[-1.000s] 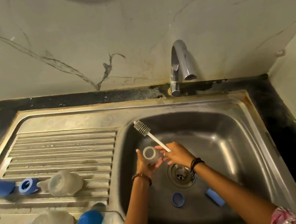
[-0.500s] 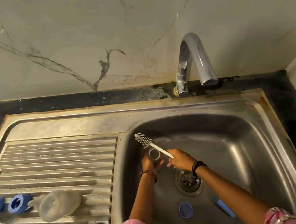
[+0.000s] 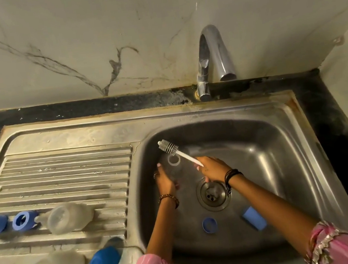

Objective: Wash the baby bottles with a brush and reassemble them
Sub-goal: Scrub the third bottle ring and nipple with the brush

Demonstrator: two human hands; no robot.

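1 bottle [image 3: 172, 169] gripped by L hand [image 3: 164, 181], brush [image 3: 177, 151] pinched by R hand [image 3: 213, 169]; scrub step pending, brush to be inserted, mouth at 12 o'clock.

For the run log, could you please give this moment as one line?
left hand holds clear bottle | right hand holds brush above its mouth | over sink

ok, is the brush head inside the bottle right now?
No: the brush head sits above and outside the open mouth of the clear bottle, which the left hand holds while the right hand grips the handle.
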